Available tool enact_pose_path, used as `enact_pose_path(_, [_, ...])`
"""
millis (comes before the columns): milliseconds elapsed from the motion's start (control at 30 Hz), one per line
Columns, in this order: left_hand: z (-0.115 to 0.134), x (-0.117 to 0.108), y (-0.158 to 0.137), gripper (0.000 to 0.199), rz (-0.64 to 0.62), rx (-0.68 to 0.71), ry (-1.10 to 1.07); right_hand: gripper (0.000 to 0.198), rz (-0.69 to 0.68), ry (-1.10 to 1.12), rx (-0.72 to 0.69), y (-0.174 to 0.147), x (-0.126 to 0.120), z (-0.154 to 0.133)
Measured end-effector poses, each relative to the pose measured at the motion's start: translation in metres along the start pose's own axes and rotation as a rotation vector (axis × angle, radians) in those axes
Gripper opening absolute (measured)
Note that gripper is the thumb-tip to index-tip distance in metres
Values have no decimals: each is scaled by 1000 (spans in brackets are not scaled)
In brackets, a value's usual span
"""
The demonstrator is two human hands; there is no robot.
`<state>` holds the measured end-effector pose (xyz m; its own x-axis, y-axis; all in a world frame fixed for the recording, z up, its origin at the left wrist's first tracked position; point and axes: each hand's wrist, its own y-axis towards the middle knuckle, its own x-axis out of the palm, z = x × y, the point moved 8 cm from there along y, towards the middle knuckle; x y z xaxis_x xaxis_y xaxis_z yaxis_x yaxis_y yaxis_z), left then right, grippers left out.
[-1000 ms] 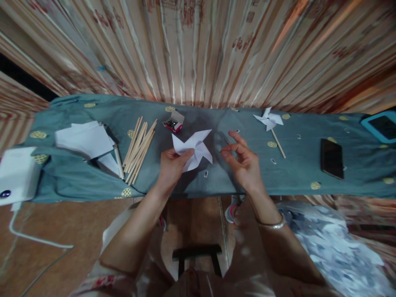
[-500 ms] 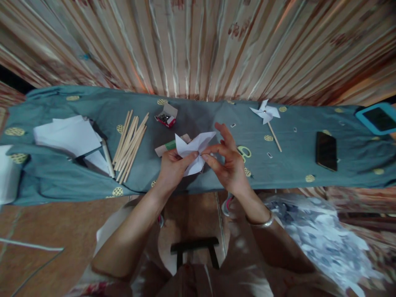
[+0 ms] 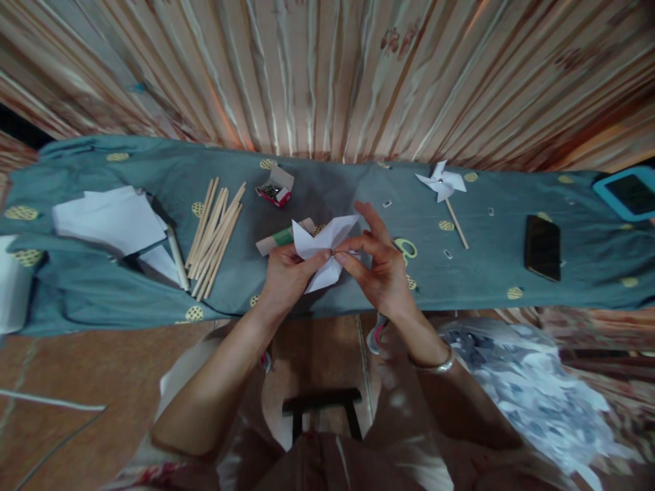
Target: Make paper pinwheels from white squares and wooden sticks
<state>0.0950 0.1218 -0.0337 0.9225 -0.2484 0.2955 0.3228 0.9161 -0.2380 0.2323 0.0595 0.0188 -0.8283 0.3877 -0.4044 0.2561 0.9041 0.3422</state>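
A white paper pinwheel (image 3: 327, 239) with folded blades is held over the front middle of the table. My left hand (image 3: 287, 276) grips it from the left, thumb pressed near its centre. At that same centre, my right hand (image 3: 381, 269) pinches with thumb and index finger, the other fingers raised. Whatever lies in this pinch is too small to name. Just behind the pinwheel lies an open green and tan box (image 3: 281, 239), partly covered. Farther back, a small red and white box (image 3: 276, 187) stands open, with little metal pieces inside.
Several wooden sticks (image 3: 215, 239) lie left of my hands, beside a white marker-like tube (image 3: 177, 259) and paper sheets (image 3: 110, 218). To the right are green-handled scissors (image 3: 406, 249), a pinwheel on a stick (image 3: 443, 183), a dark phone (image 3: 543, 247) and a blue-framed device (image 3: 627, 194).
The camera view has shifted slightly. Both hands keep nearly the same hold on the pinwheel, with the right fingertips still at its centre.
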Motion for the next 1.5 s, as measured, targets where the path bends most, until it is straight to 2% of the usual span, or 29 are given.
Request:
enact_pose_path(600, [3, -6, 1, 27, -27, 113, 153, 2, -17, 63, 29, -1, 2, 6])
enact_pose_path(967, [5, -3, -1, 32, -93, 84, 136, 6, -51, 135, 90, -1, 6, 17])
enact_pose_path(1300, [0, -5, 1, 34, -94, 86, 146, 9, -7, 225, 151, -1, 9, 25])
enact_pose_path(1400, [1, -5, 1, 35, -93, 82, 139, 14, 34, 232, 174, -2, 7, 26])
enact_pose_path(1500, [1, -5, 1, 34, -94, 79, 123, 33, 77, 245, 214, -4, 7, 32])
